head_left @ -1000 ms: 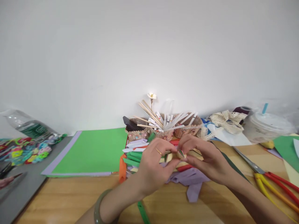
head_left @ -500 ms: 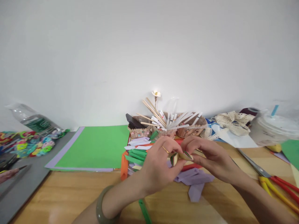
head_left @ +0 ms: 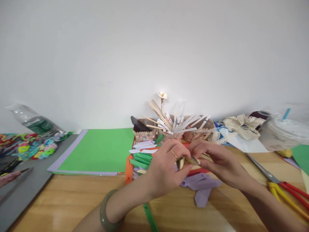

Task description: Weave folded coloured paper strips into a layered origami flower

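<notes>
Two hands of yours, fingers pinched narrow on one small folded cream paper piece (head_left: 187, 160): left hand (head_left: 166, 166) on its left end, right hand (head_left: 218, 161) on its right, probably so the folds don't spring open. Piece sits between both sets of fingertips; green paper strips (head_left: 141, 160) beside your left hand, purple paper strips (head_left: 201, 182) between your wrists. Scissors (head_left: 271, 178) lie right, handles your way, likely for easy reach.
</notes>
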Demonstrator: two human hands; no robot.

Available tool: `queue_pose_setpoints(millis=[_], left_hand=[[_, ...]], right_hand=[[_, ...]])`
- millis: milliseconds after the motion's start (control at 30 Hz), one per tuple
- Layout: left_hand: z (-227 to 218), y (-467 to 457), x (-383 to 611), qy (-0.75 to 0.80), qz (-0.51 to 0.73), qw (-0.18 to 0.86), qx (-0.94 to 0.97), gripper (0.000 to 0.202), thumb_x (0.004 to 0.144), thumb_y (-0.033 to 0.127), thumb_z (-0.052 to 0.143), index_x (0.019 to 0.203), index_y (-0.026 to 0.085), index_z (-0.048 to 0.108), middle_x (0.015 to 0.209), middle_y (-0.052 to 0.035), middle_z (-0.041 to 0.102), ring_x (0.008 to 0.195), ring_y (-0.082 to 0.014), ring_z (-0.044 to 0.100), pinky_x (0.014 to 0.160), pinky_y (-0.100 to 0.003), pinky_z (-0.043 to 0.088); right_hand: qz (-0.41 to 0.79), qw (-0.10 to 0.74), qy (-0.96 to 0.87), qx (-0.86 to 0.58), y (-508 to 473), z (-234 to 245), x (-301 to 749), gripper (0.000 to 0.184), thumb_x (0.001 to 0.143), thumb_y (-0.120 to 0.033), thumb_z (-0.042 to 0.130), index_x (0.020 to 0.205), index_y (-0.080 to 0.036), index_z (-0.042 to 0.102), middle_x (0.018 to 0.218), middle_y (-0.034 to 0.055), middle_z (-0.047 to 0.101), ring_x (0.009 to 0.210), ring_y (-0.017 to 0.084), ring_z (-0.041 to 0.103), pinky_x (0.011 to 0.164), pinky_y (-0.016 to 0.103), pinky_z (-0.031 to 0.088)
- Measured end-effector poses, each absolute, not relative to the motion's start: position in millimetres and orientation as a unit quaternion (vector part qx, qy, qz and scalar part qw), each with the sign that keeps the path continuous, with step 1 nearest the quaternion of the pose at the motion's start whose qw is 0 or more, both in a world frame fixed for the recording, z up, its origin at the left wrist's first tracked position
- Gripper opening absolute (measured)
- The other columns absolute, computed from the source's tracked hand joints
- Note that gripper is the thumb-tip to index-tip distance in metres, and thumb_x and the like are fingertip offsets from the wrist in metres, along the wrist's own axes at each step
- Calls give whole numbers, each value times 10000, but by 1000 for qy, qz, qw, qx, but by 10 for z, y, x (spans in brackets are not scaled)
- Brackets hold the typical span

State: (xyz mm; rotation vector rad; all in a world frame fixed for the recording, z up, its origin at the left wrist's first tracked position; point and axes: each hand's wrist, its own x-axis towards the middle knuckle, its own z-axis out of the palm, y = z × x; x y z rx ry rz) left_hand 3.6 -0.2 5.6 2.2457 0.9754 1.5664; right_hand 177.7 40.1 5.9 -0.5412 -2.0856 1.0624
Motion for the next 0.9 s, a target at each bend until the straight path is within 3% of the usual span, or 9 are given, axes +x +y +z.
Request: queue_pose_setpoints(millis=[167,367,567,900], left_hand=[[89,-2,37,376,504,237,740,184,669,104,616,650,183,451,675,12,481,630,-107,451,566,-224,406],[122,4,8,433,490,346,673,147,631,186,676,634,159,532,661,3,529,637,-115,483,588,-245,402],[105,102,-69,429,436,557,562,145,635,224,665,683,144,555,648,16,537,575,-85,464,551,-224,385],[1,162,-116,378,441,619,528,140,627,204,712,686,130,609,669,13,577,612,-78,490,614,-222,370]], right_hand=[[408,351,-813,-222,394,68,1737,114,844,-281,527,778,-200,572,810,41,595,772,166,564,692,287,433],[435,354,-775,-290,351,54,1704,139,835,-312,537,754,-200,531,750,13,542,714,147,516,632,255,415],[536,339,-703,-321,330,65,1652,166,828,-345,542,770,-192,519,712,-24,488,657,107,466,572,209,383],[607,312,-647,-341,321,153,1642,233,709,-347,664,688,-161,524,658,-32,470,592,90,449,535,214,372]])
